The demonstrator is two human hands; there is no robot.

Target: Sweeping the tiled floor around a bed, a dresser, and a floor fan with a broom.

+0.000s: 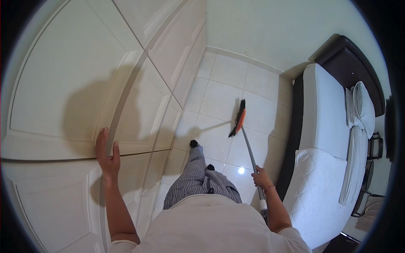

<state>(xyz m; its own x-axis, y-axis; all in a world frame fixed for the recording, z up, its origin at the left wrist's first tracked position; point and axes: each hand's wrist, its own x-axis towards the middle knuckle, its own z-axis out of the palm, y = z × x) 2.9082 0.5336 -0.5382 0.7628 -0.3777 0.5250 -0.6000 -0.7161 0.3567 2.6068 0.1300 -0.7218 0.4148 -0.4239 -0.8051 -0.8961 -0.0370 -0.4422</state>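
My right hand [262, 178] is closed around the grey handle of a broom [248, 145]. The broom's orange head with black bristles [239, 118] is tilted over the tiled floor, and whether the bristles touch it is hard to tell. My left hand [109, 158] is raised at the cream panelled wardrobe [76, 95], thumb and fingers apart on either side of a grey vertical strip [119, 117]. Contact between that hand and the strip cannot be made out.
A bed with a white mattress [329, 110] and dark headboard [351, 69] stands along the right. Pillows [364, 104] and a white quilted cover [319, 186] lie on it. Glossy pale tiles [221, 98] run to the far wall. My feet in dark footwear [194, 144] are on the floor.
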